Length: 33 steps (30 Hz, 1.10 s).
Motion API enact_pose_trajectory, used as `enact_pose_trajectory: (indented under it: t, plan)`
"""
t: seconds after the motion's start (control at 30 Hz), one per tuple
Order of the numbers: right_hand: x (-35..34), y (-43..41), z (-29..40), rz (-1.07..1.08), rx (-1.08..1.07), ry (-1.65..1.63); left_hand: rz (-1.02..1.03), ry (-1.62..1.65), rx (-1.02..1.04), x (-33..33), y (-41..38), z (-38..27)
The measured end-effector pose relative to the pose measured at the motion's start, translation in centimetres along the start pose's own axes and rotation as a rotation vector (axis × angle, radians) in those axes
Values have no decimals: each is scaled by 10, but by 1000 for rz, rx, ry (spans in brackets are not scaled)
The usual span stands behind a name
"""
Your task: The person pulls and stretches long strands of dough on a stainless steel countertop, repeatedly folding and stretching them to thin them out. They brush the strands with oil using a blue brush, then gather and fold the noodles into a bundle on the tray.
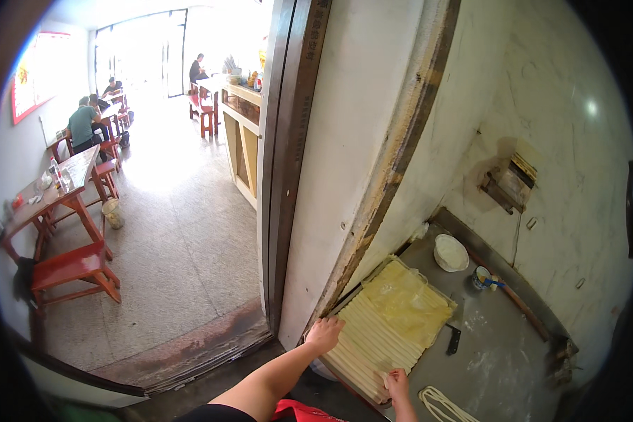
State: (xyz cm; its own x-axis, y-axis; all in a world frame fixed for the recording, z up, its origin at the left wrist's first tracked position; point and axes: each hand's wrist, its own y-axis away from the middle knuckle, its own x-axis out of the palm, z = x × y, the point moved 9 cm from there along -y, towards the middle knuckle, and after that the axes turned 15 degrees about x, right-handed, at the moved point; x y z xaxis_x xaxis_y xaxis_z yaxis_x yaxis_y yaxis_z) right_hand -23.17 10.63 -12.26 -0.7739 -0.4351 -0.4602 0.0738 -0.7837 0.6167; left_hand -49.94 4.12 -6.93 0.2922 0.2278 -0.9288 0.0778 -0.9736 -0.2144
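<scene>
A tray [385, 405] lies at the near left of a grey metal worktop, filled with long pale dough strips [377, 343] laid side by side. Yellowish, oily-looking plastic film [406, 295] covers its far part. My left hand [325, 335] is at the tray's left edge, by the ends of the strips; its fingertips are hard to make out. At the near right corner, my right hand [398, 384] pinches the end of a dough strip. Beside that hand, on the worktop, lie loose dough strands [443, 406] in a folded loop.
On the worktop [498, 369], dusted with flour, are a black-handled knife [453, 339], a bowl of white powder [451, 253], a cup [481, 277] with a blue-handled utensil and a long wooden rod [527, 315]. Leftward, a doorway opens onto red benches [76, 266], tables and several seated people [83, 124].
</scene>
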Motion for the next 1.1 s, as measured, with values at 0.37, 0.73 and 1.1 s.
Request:
enact_pose_trajectory:
  t: [0.37, 0.73, 1.1]
  plan:
    - [-14, 128, 108, 788, -466, -290, 113, -107, -294, 6, 20, -26]
    - [-93, 197, 99, 1167, -676, -271, -550, 163, -502, 16, 61, -123]
    - [-101, 149, 42, 1025, -566, -139, -1167, 1906, -911, 84, 79, -95]
